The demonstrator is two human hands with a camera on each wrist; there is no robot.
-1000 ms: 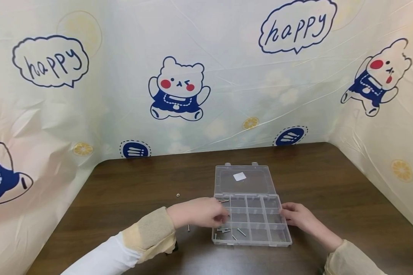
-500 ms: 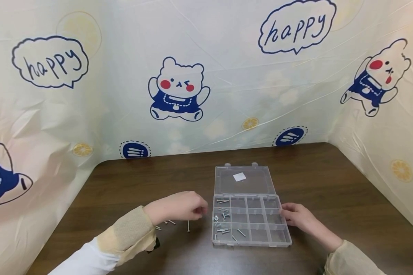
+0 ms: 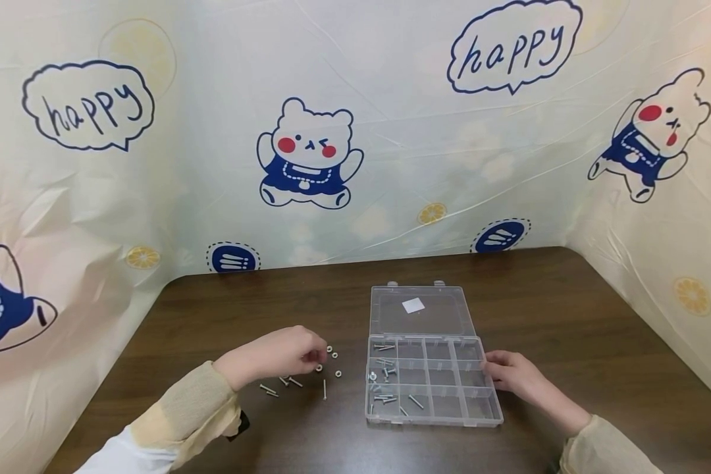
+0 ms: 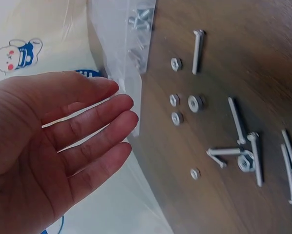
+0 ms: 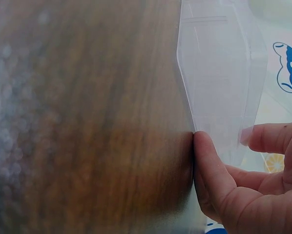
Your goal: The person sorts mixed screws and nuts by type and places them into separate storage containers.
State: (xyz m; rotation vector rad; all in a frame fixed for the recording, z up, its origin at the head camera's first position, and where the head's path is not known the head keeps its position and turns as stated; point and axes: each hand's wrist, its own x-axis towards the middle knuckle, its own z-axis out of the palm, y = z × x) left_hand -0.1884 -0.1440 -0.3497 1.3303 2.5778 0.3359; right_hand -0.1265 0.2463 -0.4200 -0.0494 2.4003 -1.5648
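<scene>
My left hand hovers over the table left of the box, with nothing in it; in the left wrist view its fingers are loosely extended. Below and around it lie several hex nuts and several silver screws, one screw standing apart closer to the box. A clear plastic compartment box sits with its lid laid back, and its left compartments hold screws and nuts. At the box's right side, my right hand holds the edge between thumb and fingers.
The open lid lies behind the box with a white square of paper on it. The brown wooden table ends at a printed cloth backdrop on the back and sides.
My left hand has moved from over the box's left compartments leftward to the loose nuts and screws. Screws and nuts in the left compartments came into sight. The right hand stays at the box.
</scene>
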